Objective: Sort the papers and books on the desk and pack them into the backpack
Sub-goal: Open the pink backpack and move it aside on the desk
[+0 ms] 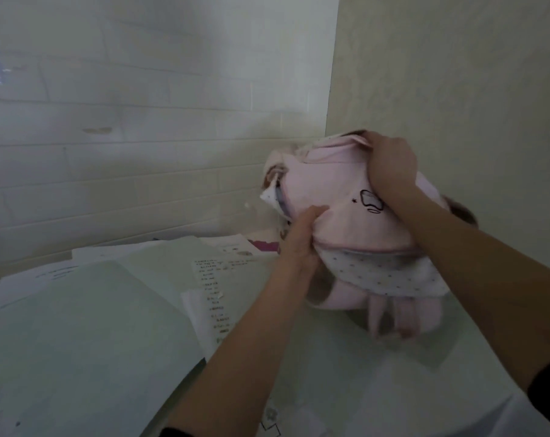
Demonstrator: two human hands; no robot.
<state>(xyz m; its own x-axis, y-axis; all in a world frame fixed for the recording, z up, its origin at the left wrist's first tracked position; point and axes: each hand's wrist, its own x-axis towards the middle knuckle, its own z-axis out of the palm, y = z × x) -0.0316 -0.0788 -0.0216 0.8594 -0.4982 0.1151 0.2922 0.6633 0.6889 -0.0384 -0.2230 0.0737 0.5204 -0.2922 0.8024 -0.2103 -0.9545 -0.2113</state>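
Papers point(87, 313) and a pink backpack point(346, 222) lie on the desk point(377, 389)

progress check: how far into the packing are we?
Early. Nothing visibly packed: papers are spread loose over the desk. In hand: both hands hold the pink backpack, right hand gripping its top, left hand pinching its front. Left: sort the papers and load them.
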